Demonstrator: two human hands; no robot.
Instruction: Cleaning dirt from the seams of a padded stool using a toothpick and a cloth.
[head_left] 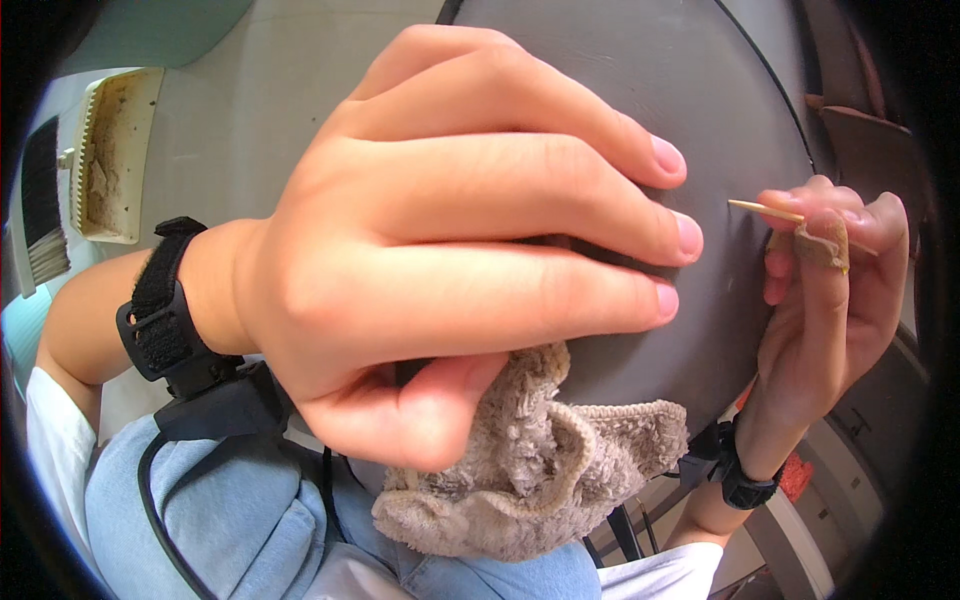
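Observation:
My left hand point(470, 215) fills the middle of the view, its long fingers reaching over a dark grey, leather-like padded surface point(640, 90). A greyish-beige terry cloth point(570, 470) hangs below it, gripped between thumb and forefinger; the hand hides the cloth's upper part. At the right, my right hand point(825, 290) pinches a thin wooden toothpick point(765, 210). The toothpick's pointed end sticks out to the left over the grey surface; whether it touches cannot be told. A tan bandage point(822, 243) wraps one fingertip of that hand.
A dirty cream dustpan point(120, 155) and a black-and-white bristled brush point(45, 205) are at the far left on the pale floor point(250, 110). A black cable point(155, 500) runs from the device at my left wrist. Brown furniture point(870, 160) borders the right.

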